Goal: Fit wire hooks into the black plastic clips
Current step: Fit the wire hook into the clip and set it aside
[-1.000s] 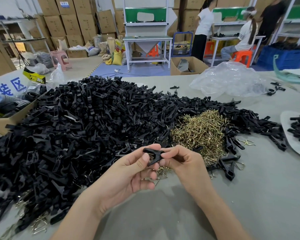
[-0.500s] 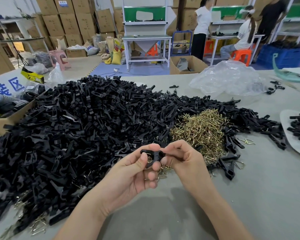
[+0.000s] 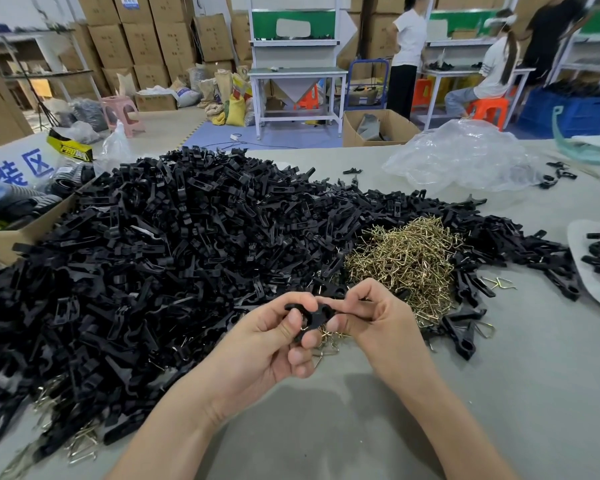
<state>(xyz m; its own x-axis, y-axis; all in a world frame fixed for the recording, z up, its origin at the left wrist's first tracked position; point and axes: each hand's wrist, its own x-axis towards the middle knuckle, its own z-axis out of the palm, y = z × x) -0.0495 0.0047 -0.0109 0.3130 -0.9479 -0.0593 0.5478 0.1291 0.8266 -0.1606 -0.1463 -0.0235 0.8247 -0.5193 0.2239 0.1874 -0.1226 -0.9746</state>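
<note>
**One clip, two hands, hooks beyond counting**

Head view: the left hand (image 3: pixel 271 337) and right hand (image 3: pixel 371 317) each pinch an end of one black clip (image 3: pixel 309 313), held just above the table (image 3: pixel 499 393); best, I judge, to press squarely without twisting; any hook inside is hidden; clip pile (image 3: pixel 187 254) and wire hooks (image 3: pixel 406 258) make two heaps, uncountable.

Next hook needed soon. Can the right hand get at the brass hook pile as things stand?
Likely yes, once freed: the right hand pinches the black clip with the left hand, but the hook pile lies uncovered just beyond.
</note>
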